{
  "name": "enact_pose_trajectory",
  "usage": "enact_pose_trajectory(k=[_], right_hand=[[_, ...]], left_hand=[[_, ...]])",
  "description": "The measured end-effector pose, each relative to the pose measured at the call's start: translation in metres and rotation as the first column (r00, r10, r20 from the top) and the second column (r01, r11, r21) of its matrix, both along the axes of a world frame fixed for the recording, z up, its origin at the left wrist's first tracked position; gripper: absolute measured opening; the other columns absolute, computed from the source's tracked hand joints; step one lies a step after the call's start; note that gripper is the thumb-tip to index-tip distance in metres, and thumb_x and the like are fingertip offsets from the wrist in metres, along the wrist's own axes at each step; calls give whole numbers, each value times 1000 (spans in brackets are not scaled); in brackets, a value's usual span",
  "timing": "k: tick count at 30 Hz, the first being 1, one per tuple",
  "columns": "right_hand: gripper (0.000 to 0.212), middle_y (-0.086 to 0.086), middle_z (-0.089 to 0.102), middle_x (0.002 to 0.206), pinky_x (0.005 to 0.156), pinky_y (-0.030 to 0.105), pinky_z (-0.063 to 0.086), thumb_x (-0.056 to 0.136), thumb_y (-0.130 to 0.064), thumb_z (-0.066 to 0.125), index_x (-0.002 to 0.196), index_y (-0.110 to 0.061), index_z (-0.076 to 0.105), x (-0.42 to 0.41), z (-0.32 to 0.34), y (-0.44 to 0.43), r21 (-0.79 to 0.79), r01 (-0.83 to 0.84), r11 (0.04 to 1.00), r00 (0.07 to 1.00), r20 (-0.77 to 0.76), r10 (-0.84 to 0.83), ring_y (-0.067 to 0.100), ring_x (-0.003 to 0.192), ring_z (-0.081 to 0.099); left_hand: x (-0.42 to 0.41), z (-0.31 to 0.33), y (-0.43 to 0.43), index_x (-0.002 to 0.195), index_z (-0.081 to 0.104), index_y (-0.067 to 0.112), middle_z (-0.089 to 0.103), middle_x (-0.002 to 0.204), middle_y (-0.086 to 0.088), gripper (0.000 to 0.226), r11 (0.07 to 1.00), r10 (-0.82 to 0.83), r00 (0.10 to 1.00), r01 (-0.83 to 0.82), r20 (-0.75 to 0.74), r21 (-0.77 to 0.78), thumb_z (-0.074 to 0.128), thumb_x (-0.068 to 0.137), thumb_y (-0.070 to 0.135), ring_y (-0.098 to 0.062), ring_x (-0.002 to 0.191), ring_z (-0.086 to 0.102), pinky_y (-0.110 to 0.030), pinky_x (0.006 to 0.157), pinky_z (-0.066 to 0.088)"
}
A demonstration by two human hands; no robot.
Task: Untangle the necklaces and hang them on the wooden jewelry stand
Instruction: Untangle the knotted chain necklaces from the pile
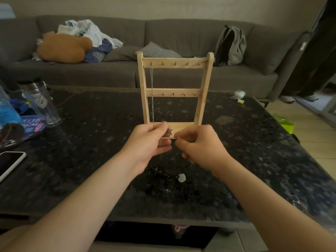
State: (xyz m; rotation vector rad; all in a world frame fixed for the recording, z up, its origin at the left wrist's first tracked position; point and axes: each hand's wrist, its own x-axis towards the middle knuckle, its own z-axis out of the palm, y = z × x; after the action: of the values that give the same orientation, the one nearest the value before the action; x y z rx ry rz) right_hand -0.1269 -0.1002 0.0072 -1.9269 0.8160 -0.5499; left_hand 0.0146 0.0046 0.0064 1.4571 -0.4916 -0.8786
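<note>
Dark table (236, 142), stand (174, 91) at 12 o'clock; left hand (149, 142), right hand (200, 144) pinch hanging chain (152, 99): likely light, limp; grip near pendant (170, 131).

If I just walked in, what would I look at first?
The wooden jewelry stand stands upright in the middle of the dark table, with a silver chain hanging from its top left hook. Right in front of its base, the left hand and right hand pinch the chain's lower end between them. Nearer, a dark tangle of necklaces lies on the table.
</note>
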Motion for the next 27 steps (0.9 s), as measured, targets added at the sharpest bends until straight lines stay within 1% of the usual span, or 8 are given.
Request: enact_pose_trajectory(k=[4, 6, 8, 11, 15, 17, 22, 27], right_hand=[[14, 4, 77, 87, 46, 21, 53, 105, -21, 69, 109, -11, 78, -5, -4, 17, 94, 22, 995, 998, 59, -28, 15, 61, 78], [15, 4, 76, 85, 46, 24, 54, 106, -24, 66, 109, -12, 76, -6, -9, 28, 96, 61, 993, 995, 74, -68, 19, 63, 79], [15, 6, 77, 79, 47, 30, 56, 107, -23, 65, 104, -12, 75, -7, -15, 40, 133, 58, 989, 992, 108, -72, 22, 62, 78], [17, 7, 78, 83, 50, 34, 59, 107, -20, 61, 103, -10, 74, -10, -20, 53, 289, -18, 957, 988, 154, -28, 29, 67, 79], [25, 12, 74, 84, 48, 35, 60, 112, -9, 46, 111, -9, 70, -16, -18, 56, 442, -111, 890, 985, 165, 42, 40, 74, 80], [16, 15, 76, 83, 50, 37, 62, 112, -9, 50, 118, -11, 64, -17, -19, 56, 486, -114, 867, 984, 178, 29, 42, 75, 80], [15, 16, 80, 88, 54, 39, 65, 107, -20, 65, 121, -14, 67, -12, -21, 56, 432, -100, 896, 984, 175, 26, 35, 76, 81], [11, 10, 81, 86, 55, 38, 65, 103, -20, 71, 108, -10, 74, -11, -21, 53, 340, -32, 940, 987, 161, -24, 28, 74, 82]], left_hand=[[-8, -11, 11, 107, 79, 9, 76, 107, -11, 20, 997, 72, 997, -72, 33, 6, 70, 105, 26, -21, 90, 77, -43, 87, 68], [-11, -15, 17, 108, 79, 9, 75, 104, -10, 21, 996, 84, 995, -85, 49, 26, 72, 104, 29, -21, 90, 78, -44, 88, 67], [-14, -17, 23, 110, 78, 9, 75, 103, -9, 24, 996, 76, 997, -77, 22, 43, 71, 104, 32, -23, 92, 80, -44, 90, 67], [-16, -17, 34, 112, 78, 9, 79, 105, -12, 27, 999, 35, 999, -34, -35, 37, 67, 106, 33, -24, 96, 81, -42, 91, 66], [-17, -16, 42, 114, 78, 9, 82, 105, -10, 25, 998, -42, 998, 44, -45, 46, 60, 110, 26, -24, 98, 81, -40, 92, 66], [-16, -17, 43, 115, 78, 9, 82, 103, -9, 25, 996, -65, 997, 67, -39, 57, 59, 111, 26, -24, 98, 81, -42, 95, 65], [-16, -18, 43, 112, 80, 10, 82, 102, -7, 26, 991, -120, 993, 120, -1, 60, 60, 111, 26, -20, 94, 80, -34, 86, 65], [-13, -15, 41, 114, 80, 14, 83, 106, -7, 22, 994, -100, 994, 98, 38, 47, 61, 110, 24, -23, 101, 81, -40, 94, 64]])
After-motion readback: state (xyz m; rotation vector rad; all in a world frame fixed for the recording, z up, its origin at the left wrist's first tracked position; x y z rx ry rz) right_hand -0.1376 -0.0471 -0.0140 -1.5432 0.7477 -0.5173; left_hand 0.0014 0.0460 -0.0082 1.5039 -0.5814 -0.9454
